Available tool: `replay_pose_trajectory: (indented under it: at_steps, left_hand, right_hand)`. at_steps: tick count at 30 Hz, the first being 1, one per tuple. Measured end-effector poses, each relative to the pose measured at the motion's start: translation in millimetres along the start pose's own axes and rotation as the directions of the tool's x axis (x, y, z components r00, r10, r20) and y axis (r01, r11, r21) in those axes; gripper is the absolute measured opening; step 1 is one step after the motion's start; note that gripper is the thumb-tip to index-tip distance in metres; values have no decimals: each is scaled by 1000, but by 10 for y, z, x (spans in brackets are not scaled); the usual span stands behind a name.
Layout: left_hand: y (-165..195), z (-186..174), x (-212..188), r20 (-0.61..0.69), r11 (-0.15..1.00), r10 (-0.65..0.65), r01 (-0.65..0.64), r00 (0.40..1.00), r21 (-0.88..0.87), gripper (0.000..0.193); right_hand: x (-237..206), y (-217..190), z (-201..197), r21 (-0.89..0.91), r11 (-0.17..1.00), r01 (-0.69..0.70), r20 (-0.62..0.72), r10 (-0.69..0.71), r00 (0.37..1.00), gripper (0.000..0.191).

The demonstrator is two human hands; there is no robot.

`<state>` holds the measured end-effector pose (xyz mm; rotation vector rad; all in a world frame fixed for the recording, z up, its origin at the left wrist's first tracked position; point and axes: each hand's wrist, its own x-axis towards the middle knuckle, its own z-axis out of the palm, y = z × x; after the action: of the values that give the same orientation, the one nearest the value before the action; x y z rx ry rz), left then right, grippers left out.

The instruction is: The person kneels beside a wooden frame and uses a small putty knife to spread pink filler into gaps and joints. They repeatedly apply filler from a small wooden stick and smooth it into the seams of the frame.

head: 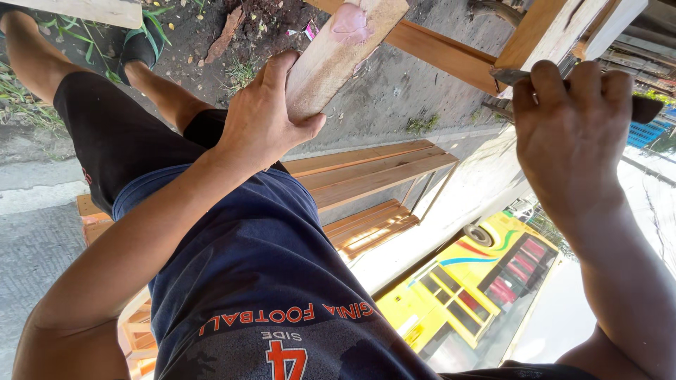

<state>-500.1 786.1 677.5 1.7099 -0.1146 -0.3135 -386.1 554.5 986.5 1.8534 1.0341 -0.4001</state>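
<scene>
- fingers (299,130) of the left hand (264,116) wrap tight around a pale wooden plank (338,53) at twelve o'clock.
- right hand (574,127), at two o'clock, is fisted around a dark flat tool (644,109).
- stacked wooden frames (366,176) lie near centre; yellow bus (465,281) at four o'clock.

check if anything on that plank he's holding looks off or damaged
One thing stands out: the wooden plank gripped in the left hand has a pinkish smear near its far end, like filler or paint over the bare wood. The right hand holds a flat metal tool. No cracks show.
</scene>
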Motion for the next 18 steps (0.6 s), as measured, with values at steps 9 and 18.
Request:
replay_pose_trajectory:
  at_steps: [9, 18]
  left_hand:
    - [-3, -6, 24, 14, 1000, 14, -14, 1000, 25, 85]
    - [17, -3, 34, -16, 998, 49, -48, 999, 31, 85]
  right_hand:
    - [42, 73, 39, -43, 999, 2, 64, 1, 998, 22]
    - [10, 143, 103, -61, 998, 8, 31, -6, 1000, 22]
